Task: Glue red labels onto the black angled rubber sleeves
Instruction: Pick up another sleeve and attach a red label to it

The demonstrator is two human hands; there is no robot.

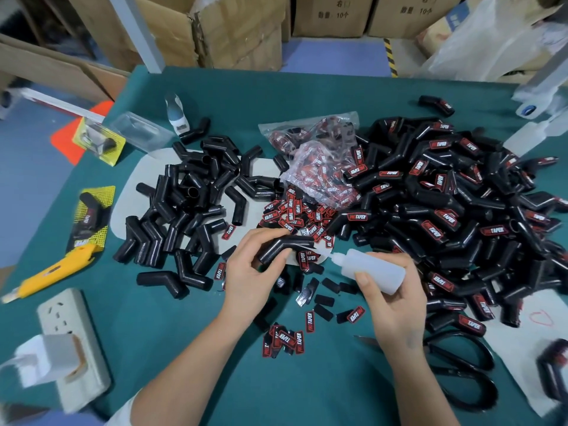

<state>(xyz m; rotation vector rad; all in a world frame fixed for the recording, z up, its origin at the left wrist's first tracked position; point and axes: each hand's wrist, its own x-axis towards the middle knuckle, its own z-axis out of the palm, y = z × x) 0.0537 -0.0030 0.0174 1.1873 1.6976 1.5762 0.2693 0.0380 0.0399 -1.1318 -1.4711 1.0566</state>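
- Power strip: lower end blurred; the white plug in it smears toward the left edge.
- Utility knife: blade tip blurred at the left edge.
- Scissors: blades mostly hidden beneath the right hand; only a tip shows.
- Black item, lower right: blurred, cut by the right edge; kind cannot be told.
- Bagged labels: print unreadable through crumpled plastic.
- Held sleeve: lower end covered by the left hand fingers.
- Cartons: tops cut by the upper edge.

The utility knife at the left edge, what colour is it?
Yellow utility knife, seen in the head view.
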